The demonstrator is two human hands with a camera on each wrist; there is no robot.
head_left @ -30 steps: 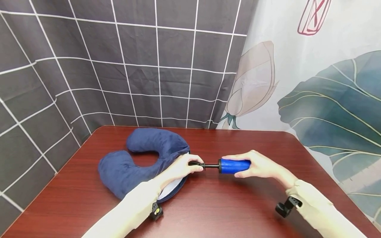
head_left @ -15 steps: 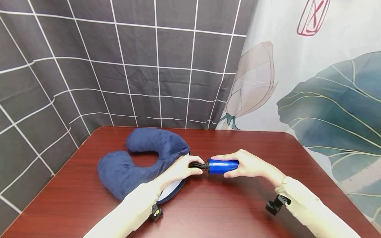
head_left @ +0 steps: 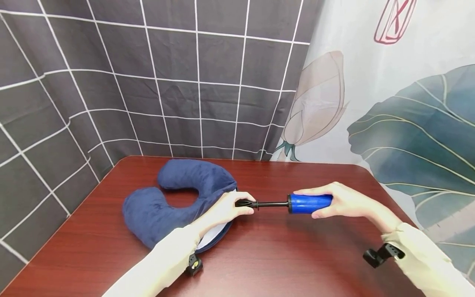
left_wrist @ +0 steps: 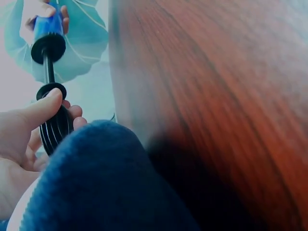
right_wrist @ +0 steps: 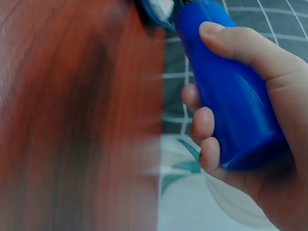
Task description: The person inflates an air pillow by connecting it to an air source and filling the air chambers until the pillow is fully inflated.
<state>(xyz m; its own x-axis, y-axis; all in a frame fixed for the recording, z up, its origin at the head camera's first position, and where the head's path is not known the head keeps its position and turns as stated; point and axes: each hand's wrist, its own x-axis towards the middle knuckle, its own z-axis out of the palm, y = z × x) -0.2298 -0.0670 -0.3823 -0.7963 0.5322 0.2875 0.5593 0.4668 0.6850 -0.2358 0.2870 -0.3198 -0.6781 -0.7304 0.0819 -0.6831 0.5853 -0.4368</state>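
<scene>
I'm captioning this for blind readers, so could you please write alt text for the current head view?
A person holds a hand pump above a reddish table, the left hand on its black handle and the right hand around its blue barrel, the rod showing between. A navy U-shaped pillow lies at left, before a dark gridded curtain.

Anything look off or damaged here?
White material shows along the outer edge of the navy neck pillow, by the left hand, as if left open there. Otherwise nothing stands out; the hand pump looks straight and intact.
</scene>
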